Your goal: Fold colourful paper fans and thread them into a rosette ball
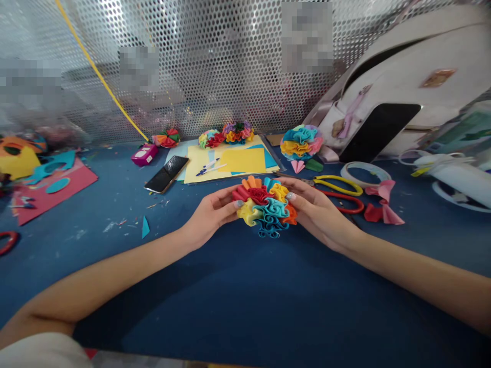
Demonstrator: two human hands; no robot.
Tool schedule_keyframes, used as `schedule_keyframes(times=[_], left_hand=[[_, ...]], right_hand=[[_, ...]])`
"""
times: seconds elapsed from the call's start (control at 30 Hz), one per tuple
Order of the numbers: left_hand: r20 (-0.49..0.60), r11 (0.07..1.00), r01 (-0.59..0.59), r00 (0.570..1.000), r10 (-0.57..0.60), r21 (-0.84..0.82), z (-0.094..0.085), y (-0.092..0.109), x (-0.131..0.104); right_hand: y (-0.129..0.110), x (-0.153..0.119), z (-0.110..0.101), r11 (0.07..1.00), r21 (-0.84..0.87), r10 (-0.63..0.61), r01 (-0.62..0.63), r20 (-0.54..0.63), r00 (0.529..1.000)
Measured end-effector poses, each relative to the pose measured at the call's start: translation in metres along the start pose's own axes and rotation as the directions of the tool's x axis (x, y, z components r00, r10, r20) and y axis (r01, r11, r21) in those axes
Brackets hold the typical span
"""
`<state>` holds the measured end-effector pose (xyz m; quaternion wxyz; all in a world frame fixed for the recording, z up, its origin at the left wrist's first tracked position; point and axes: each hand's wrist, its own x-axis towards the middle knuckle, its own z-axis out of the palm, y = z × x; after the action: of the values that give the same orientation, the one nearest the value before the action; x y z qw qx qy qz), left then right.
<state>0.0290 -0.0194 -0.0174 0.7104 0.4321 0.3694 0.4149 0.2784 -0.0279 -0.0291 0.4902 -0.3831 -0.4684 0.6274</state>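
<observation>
A ball of curled paper flowers (268,207) in red, yellow, orange and blue is held just above the blue table, between both hands. My left hand (215,209) grips its left side, thumb at the front on the yellow curls and fingers behind. On the right side my right hand (314,209) holds it too, with the thumb pressed on the yellow and orange part. The fingertips behind the ball are partly hidden. Past my right hand lie yellow-handled scissors (339,184) and red-handled scissors (349,204).
Yellow paper sheets (243,161) with pens, a phone (166,175) and another paper ball (302,143) lie farther back. At the right are a tape roll (366,175), folded paper pieces (383,204) and a backpack (406,66) with a black phone (379,133) leaning on it. A perforated metal panel (222,66) stands behind.
</observation>
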Motion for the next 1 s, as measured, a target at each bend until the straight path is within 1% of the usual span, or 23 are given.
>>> schedule_keyframes(times=[0.17, 0.4, 0.53, 0.63, 0.73, 0.87, 0.97, 1.0], left_hand=[[0.025, 0.996, 0.060, 0.998, -0.059, -0.062, -0.001, 0.000, 0.001], [0.012, 0.995, 0.080, 0.997, -0.079, -0.059, -0.001, 0.001, 0.002], [0.031, 0.989, 0.096, 0.995, -0.093, -0.112, 0.002, 0.004, -0.001], [0.074, 0.977, 0.145, 0.988, -0.134, -0.155, 0.007, 0.008, -0.004], [0.134, 0.953, 0.233, 0.969, -0.210, -0.193, 0.010, 0.009, -0.006], [0.243, 0.901, 0.381, 0.912, -0.329, -0.208, 0.010, 0.009, -0.006], [0.272, 0.862, 0.449, 0.882, -0.385, -0.235, 0.008, 0.009, -0.004], [0.276, 0.854, 0.461, 0.877, -0.395, -0.243, 0.008, 0.009, -0.004]], right_hand=[[0.000, 0.000, 0.000, 1.000, -0.015, 0.010, -0.010, 0.000, 1.000], [0.000, 0.001, 0.000, 0.995, 0.036, 0.089, -0.094, 0.121, 0.989], [0.001, 0.002, 0.001, 0.993, 0.067, 0.091, -0.098, 0.105, 0.990], [0.001, 0.002, 0.003, 0.993, 0.080, 0.081, -0.087, 0.079, 0.994], [-0.002, -0.001, 0.005, 0.997, 0.029, 0.068, -0.070, 0.062, 0.996], [-0.007, -0.007, 0.007, 0.987, -0.154, 0.039, -0.041, -0.018, 0.999], [-0.007, -0.008, 0.004, 0.970, -0.243, 0.011, -0.023, -0.052, 0.999], [-0.007, -0.008, 0.003, 0.964, -0.264, 0.004, -0.025, -0.079, 0.997]])
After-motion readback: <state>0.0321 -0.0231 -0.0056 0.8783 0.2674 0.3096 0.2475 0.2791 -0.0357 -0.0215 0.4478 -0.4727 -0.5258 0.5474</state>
